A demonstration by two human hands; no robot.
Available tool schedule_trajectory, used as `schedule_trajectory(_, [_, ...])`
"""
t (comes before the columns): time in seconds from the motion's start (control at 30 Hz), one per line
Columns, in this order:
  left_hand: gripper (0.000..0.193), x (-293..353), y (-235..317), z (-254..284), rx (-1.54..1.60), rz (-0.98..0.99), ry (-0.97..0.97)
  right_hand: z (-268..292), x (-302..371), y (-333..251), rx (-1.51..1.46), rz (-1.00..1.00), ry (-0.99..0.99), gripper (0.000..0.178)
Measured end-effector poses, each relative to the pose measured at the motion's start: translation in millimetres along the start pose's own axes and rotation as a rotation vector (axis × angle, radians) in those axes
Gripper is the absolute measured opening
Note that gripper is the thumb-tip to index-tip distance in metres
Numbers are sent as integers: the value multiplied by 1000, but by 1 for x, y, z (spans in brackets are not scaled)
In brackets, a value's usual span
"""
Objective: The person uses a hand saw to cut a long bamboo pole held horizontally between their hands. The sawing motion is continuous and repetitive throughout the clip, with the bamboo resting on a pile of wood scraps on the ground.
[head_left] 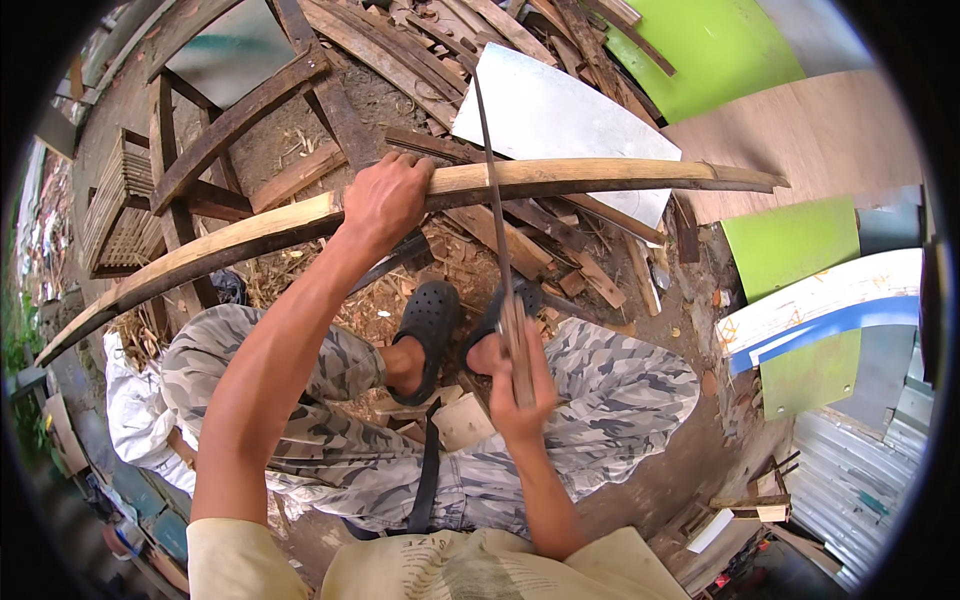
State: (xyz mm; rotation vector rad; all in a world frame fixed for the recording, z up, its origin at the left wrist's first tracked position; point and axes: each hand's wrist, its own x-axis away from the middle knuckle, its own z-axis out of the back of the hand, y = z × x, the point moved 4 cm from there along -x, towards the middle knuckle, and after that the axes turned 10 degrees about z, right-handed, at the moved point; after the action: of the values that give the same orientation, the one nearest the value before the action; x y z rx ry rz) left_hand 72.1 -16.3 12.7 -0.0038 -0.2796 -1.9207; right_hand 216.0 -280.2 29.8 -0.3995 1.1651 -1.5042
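Observation:
A long split bamboo pole (580,174) with a pale yellow face and dark underside stretches across the view, from the lower left to the right. My left hand (385,195) is closed over it left of its middle. In my right hand (524,390) is the wooden handle of a long-bladed tool (499,215), held close to my lap. Its dark, narrow blade points away from me and crosses the bamboo just right of my left hand. Seen nearly edge-on, the blade cannot be told as a saw or a knife. My right hand is slightly blurred.
A wooden frame (240,135) stands at the far left. Wood scraps (400,65) and a white sheet (560,120) lie beyond the bamboo. Green panels (795,245), plywood (790,140) and corrugated metal (850,490) are on the right. My dark clogs (428,335) rest among shavings.

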Motion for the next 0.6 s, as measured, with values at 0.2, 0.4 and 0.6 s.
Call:
schedule_trajectory(0.2, [20, -7, -4, -3, -20, -15, -7, -28, -47, 14, -60, 18, 59, 64])
schedule_trajectory(0.4, [23, -6, 1, -8, 52, -50, 62, 51, 84, -11, 87, 16, -75, 62])
schedule_trajectory(0.6, [19, -11, -1, 3, 4, 102, -124, -29, -77, 12, -221, -346, 5, 59])
